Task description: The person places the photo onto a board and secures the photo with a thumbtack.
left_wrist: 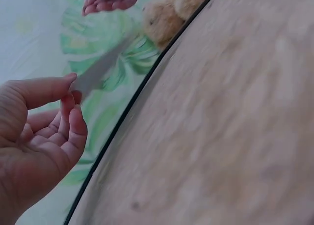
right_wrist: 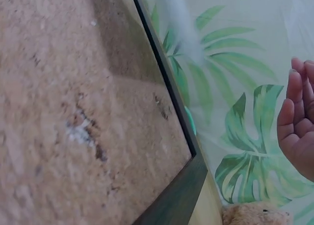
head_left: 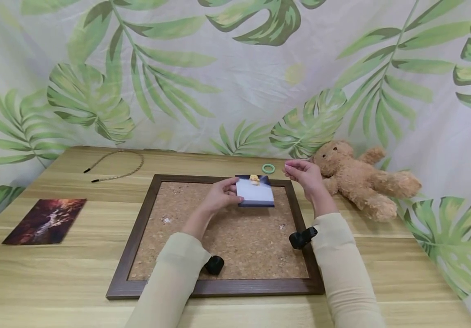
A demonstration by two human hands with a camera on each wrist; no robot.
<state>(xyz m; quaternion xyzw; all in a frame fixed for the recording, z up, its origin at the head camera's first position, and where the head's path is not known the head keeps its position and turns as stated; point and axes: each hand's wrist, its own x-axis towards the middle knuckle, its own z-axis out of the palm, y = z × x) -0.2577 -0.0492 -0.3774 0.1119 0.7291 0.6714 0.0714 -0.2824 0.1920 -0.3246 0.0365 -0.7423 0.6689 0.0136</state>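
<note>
My left hand [head_left: 219, 195] pinches the left edge of a small picture card [head_left: 256, 193] above a framed cork board [head_left: 235, 237]. The card's face is blue and white with a yellow figure near its top. In the left wrist view the card [left_wrist: 95, 75] appears thin and nearly edge-on, between thumb and fingers. To the card's right, my right hand [head_left: 307, 175] is raised past the board's upper right corner. Its thumb and fingertips come together, with a small pale bit showing at the tips; what it is, I cannot tell. The right wrist view shows this hand [right_wrist: 299, 126] only partly.
A brown teddy bear [head_left: 352, 175] lies at the right. Behind the board is a green ring [head_left: 268, 169]. On the left are a braided headband [head_left: 126, 174] and a dark red picture card [head_left: 46, 222]. White marks [right_wrist: 81, 131] dot the cork. A leaf-patterned cloth [head_left: 235, 91] hangs behind.
</note>
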